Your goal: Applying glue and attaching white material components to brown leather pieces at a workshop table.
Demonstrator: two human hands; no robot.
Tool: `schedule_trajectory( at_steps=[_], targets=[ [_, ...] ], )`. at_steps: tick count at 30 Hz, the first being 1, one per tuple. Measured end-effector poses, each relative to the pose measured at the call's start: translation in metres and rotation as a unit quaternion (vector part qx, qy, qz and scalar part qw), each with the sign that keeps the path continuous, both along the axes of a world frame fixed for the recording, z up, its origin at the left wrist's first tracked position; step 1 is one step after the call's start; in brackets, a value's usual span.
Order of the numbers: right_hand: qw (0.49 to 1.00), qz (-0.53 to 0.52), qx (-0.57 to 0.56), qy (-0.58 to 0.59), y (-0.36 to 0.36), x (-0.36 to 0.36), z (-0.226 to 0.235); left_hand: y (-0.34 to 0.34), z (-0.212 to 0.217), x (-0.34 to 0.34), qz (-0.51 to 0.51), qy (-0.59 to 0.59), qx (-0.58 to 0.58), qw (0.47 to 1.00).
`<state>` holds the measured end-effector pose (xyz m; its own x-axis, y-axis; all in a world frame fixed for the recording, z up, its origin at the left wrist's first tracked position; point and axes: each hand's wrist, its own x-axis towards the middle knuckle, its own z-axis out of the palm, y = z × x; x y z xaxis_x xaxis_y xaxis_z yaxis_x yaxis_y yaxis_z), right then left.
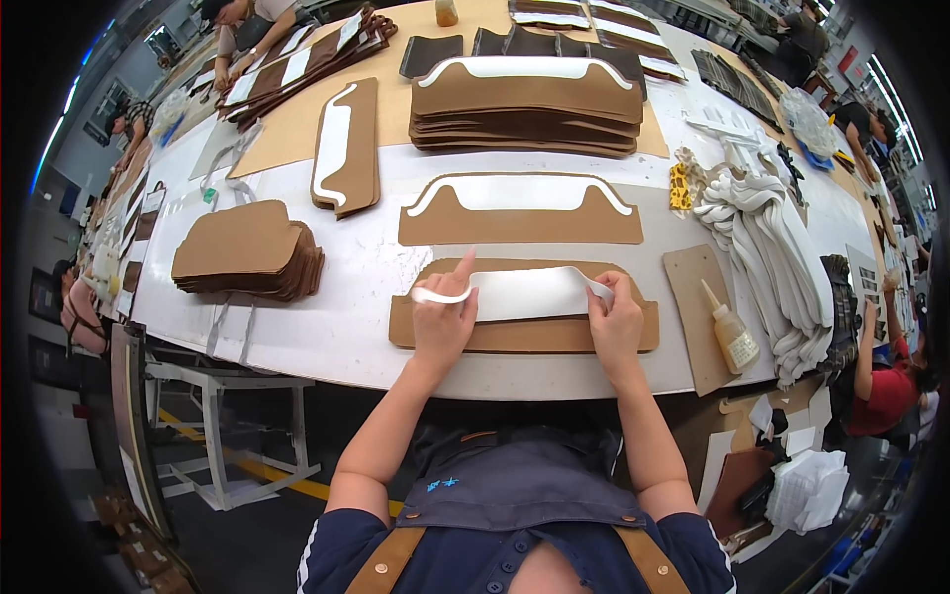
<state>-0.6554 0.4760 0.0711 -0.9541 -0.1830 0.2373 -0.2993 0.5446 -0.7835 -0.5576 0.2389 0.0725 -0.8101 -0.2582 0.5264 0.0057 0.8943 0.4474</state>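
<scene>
In front of me a brown shaped panel [505,337] lies flat on the table. Over it I hold a white shaped piece [529,294] by its two narrow curved ends. My left hand [442,325] has the left end between its fingers, index finger pointing up. The right end is pinched between thumb and fingers of my right hand [616,322]. The white piece's middle is on or just above the panel; I cannot tell if it touches. Just beyond lies another brown panel [421,228] with a white piece [524,193] along its far edge.
Brown panels are stacked at the left [237,247] and far middle [524,137]. At the right, a glue bottle [734,342] rests on a tan board [693,307], beside a heap of white strips [762,247]. Another person [247,30] works at the far left.
</scene>
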Motion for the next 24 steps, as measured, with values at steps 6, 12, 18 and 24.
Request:
schedule_trajectory(
  at_steps=[6, 12, 18, 24],
  targets=[
    [0.988, 0.012, 0.053, 0.143, -0.005, -0.008, -0.01, -0.007, -0.007, -0.011, -0.042, -0.013, -0.093, 0.995],
    [0.974, 0.062, 0.099, 0.196, -0.005, -0.014, -0.018, -0.005, -0.014, -0.013, -0.018, 0.0, -0.08, 0.997],
    [0.974, 0.059, 0.104, 0.192, -0.006, -0.013, -0.02, -0.005, -0.021, -0.016, -0.008, 0.008, -0.086, 0.996],
    [0.976, 0.059, 0.102, 0.184, -0.006, -0.013, -0.022, -0.006, -0.024, -0.017, -0.008, 0.007, -0.081, 0.997]
  ],
)
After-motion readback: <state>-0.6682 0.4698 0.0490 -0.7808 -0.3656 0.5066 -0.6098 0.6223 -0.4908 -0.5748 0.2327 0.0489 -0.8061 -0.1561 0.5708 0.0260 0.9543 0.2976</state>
